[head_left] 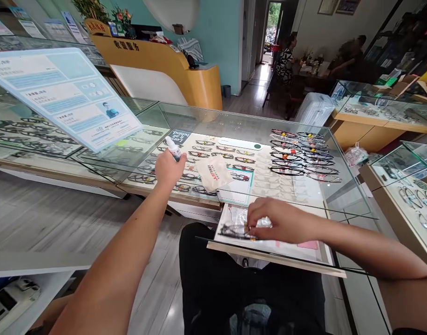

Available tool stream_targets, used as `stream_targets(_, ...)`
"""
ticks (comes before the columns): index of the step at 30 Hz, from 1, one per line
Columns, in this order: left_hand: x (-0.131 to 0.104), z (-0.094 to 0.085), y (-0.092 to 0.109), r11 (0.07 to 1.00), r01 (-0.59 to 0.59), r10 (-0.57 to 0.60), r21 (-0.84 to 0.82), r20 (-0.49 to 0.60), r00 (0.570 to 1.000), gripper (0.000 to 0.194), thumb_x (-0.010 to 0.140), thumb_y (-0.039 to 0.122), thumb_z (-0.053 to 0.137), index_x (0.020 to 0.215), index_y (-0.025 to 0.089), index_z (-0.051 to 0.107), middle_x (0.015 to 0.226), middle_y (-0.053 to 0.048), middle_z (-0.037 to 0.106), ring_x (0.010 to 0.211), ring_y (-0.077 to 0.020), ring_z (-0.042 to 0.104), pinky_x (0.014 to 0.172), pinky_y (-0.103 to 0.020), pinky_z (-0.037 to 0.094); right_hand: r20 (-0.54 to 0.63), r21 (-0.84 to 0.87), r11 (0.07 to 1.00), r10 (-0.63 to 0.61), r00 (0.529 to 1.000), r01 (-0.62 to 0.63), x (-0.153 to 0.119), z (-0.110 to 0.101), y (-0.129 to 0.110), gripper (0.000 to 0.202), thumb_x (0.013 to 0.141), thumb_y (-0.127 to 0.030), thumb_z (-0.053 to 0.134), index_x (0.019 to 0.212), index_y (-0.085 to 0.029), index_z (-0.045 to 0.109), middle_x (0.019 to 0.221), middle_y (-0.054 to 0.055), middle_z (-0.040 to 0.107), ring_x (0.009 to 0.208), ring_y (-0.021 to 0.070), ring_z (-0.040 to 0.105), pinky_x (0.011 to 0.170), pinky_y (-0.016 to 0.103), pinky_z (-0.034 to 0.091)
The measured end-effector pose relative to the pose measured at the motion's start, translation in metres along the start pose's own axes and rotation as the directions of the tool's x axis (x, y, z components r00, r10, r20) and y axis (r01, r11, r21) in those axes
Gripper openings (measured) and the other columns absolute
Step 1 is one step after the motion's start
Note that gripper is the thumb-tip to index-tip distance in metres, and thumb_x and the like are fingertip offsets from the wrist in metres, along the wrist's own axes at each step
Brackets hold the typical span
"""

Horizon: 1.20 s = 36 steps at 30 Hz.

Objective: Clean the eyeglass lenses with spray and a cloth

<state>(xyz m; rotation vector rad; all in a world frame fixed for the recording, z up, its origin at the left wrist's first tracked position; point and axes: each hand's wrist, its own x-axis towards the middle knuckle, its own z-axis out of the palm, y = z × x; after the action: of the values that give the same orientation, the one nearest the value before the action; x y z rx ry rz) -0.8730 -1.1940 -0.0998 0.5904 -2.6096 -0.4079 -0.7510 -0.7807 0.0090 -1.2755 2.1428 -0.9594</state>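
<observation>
My left hand is closed around a small white spray bottle with a dark label, held upright over the glass showcase. Reaching into the pulled-out drawer, my right hand has its fingers curled onto dark-framed eyeglasses. The fingers partly cover the glasses. Clear plastic wrapping lies behind them in the drawer, and a pink piece shows below my right wrist. On the glass between my hands rests a cream cloth with red print.
Rows of eyeglasses sit in the showcase at the right. A slanted blue-and-white sign stands on the glass at left. A wooden counter is behind it. Two people are at a table in the back right.
</observation>
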Motion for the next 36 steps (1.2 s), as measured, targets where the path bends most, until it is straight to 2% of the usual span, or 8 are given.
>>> stream_targets(3, 0.000, 0.002, -0.002, 1.000, -0.009, 0.009, -0.006, -0.007, 1.000, 0.054, 0.101, 0.057, 0.052, 0.129, 0.014, 0.068, 0.123, -0.026, 0.077, 0.125, -0.0479, 0.069, 0.107, -0.054, 0.057, -0.156, -0.221, 0.975, -0.042, 0.987, 0.006, 0.016, -0.043, -0.008, 0.015, 0.108, -0.028, 0.073, 0.100, -0.021, 0.084, 0.107, 0.007, 0.083, 0.104, 0.0227, 0.073, 0.098, 0.037, 0.051)
stream_targets(7, 0.000, 0.000, -0.002, 1.000, -0.002, 0.002, -0.004, 0.003, 1.000, 0.055, 0.100, 0.058, 0.052, 0.127, 0.013, 0.069, 0.121, -0.027, 0.076, 0.124, -0.0491, 0.070, 0.104, -0.055, 0.058, -0.349, -0.545, 0.793, 0.081, 0.934, -0.273, 0.066, -0.077, 0.028, 0.023, 0.110, -0.028, 0.068, 0.102, -0.016, 0.086, 0.117, 0.013, 0.083, 0.112, 0.0308, 0.067, 0.098, 0.043, 0.043)
stream_targets(10, 0.000, -0.001, -0.001, 1.000, 0.001, -0.001, -0.007, 0.001, 1.000, 0.054, 0.100, 0.057, 0.051, 0.126, 0.014, 0.069, 0.121, -0.027, 0.076, 0.122, -0.0487, 0.070, 0.103, -0.055, 0.058, -0.405, -0.639, 0.651, 0.169, 0.899, -0.410, 0.101, -0.085, 0.063, 0.029, 0.112, -0.028, 0.061, 0.107, -0.014, 0.087, 0.126, 0.017, 0.081, 0.120, 0.0346, 0.062, 0.097, 0.045, 0.039)
stream_targets(15, 0.002, -0.001, -0.004, 1.000, 0.011, -0.011, -0.027, -0.006, 1.000, 0.051, 0.099, 0.057, 0.054, 0.124, 0.015, 0.069, 0.120, -0.027, 0.076, 0.122, -0.0488, 0.070, 0.103, -0.055, 0.058, -0.374, -0.722, 0.552, 0.195, 0.907, -0.417, 0.125, -0.080, 0.097, 0.035, 0.114, -0.026, 0.053, 0.113, -0.013, 0.086, 0.131, 0.020, 0.079, 0.124, 0.0352, 0.057, 0.103, 0.048, 0.037)
stream_targets(21, 0.002, 0.000, -0.005, 0.998, 0.005, -0.006, -0.062, -0.019, 1.000, 0.046, 0.098, 0.055, 0.056, 0.121, 0.017, 0.068, 0.118, -0.025, 0.077, 0.120, -0.0474, 0.070, 0.102, -0.054, 0.059, -0.358, -0.717, 0.571, 0.191, 0.914, -0.400, 0.128, -0.067, 0.108, 0.034, 0.112, -0.029, 0.056, 0.113, -0.013, 0.086, 0.133, 0.020, 0.078, 0.127, 0.0382, 0.059, 0.107, 0.051, 0.039)
stream_targets(29, 0.001, 0.000, -0.005, 0.997, 0.016, -0.016, -0.074, -0.006, 1.000, 0.045, 0.100, 0.055, 0.057, 0.120, 0.018, 0.068, 0.117, -0.024, 0.077, 0.118, -0.0472, 0.071, 0.099, -0.053, 0.059, -0.410, -0.615, 0.634, 0.250, 0.877, -0.469, 0.127, -0.068, 0.111, 0.028, 0.110, -0.032, 0.063, 0.124, -0.013, 0.077, 0.134, 0.021, 0.077, 0.130, 0.0384, 0.062, 0.112, 0.051, 0.043)
stream_targets(33, 0.001, -0.001, -0.004, 0.997, 0.028, -0.028, -0.075, 0.008, 1.000, 0.044, 0.100, 0.055, 0.056, 0.122, 0.018, 0.068, 0.117, -0.023, 0.077, 0.119, -0.0473, 0.071, 0.101, -0.053, 0.058, -0.461, -0.552, 0.726, 0.145, 0.876, -0.411, 0.113, -0.063, 0.074, 0.023, 0.107, -0.033, 0.071, 0.121, -0.015, 0.073, 0.140, 0.020, 0.073, 0.131, 0.0378, 0.061, 0.111, 0.049, 0.045)
stream_targets(36, 0.001, -0.001, -0.004, 0.997, 0.038, -0.037, -0.069, 0.017, 0.999, 0.046, 0.100, 0.055, 0.056, 0.122, 0.017, 0.067, 0.119, -0.024, 0.077, 0.120, -0.0482, 0.071, 0.102, -0.055, 0.059, -0.376, -0.448, 0.864, 0.053, 0.925, -0.231, 0.088, -0.036, 0.030, 0.016, 0.108, -0.034, 0.072, 0.111, -0.019, 0.072, 0.122, 0.014, 0.076, 0.116, 0.0315, 0.067, 0.100, 0.044, 0.049)
